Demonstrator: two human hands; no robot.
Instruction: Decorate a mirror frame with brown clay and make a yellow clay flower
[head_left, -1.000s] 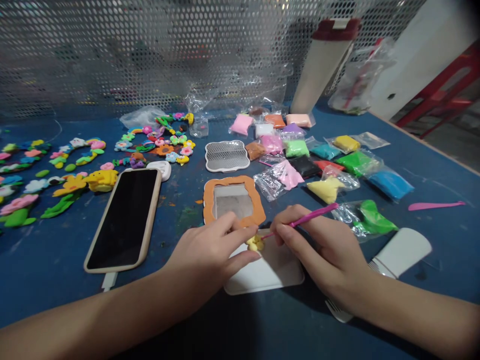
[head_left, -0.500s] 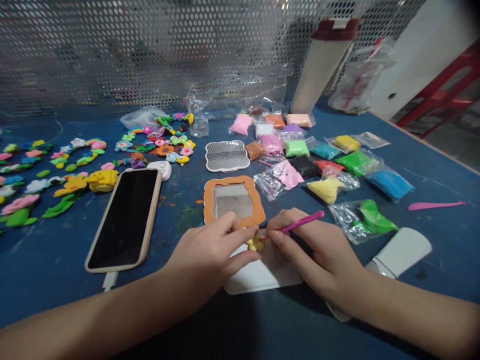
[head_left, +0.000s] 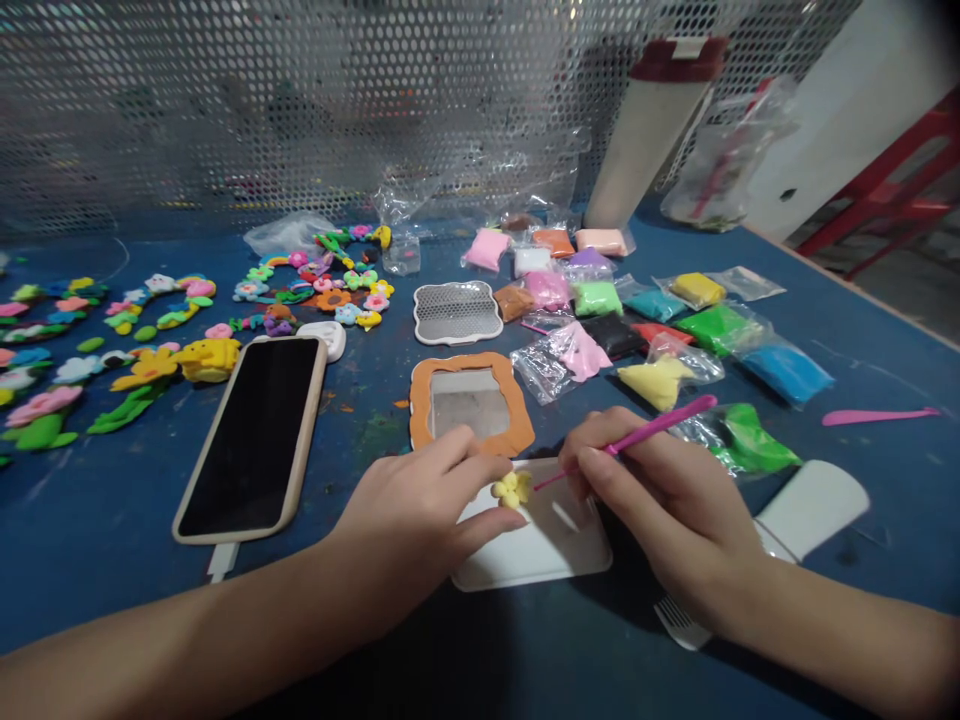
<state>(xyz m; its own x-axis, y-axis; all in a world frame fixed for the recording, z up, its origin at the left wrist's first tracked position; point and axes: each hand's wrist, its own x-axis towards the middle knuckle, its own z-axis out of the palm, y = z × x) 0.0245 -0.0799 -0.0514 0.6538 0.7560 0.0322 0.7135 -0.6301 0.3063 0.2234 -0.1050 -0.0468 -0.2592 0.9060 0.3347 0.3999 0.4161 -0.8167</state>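
Note:
A small yellow clay flower [head_left: 513, 490] sits over a white board [head_left: 551, 540]. My left hand [head_left: 435, 510] curves around the flower's left side, its thumb and forefinger apart at the flower's edges. In my right hand [head_left: 656, 490] is a thin pink tool [head_left: 649, 428], pinched between thumb and fingers, its tip just right of the flower. Behind the board lies a mirror frame covered in orange clay [head_left: 422, 400]. The handle of a white comb or brush [head_left: 817, 508] shows beyond my right wrist, which hides part of it.
A phone [head_left: 251, 440] with a cable lies on the left, near colourful clay pieces [head_left: 146, 368]. Bagged clay [head_left: 598, 297] spreads behind my right hand. A small mirror [head_left: 457, 312], a tall bottle [head_left: 641, 140] and another pink tool [head_left: 877, 416] are also on the blue table [head_left: 360, 640].
My right hand has moved right, drawing the pink tool's tip off the flower. More of the flower and the white board now shows. My left hand has barely moved.

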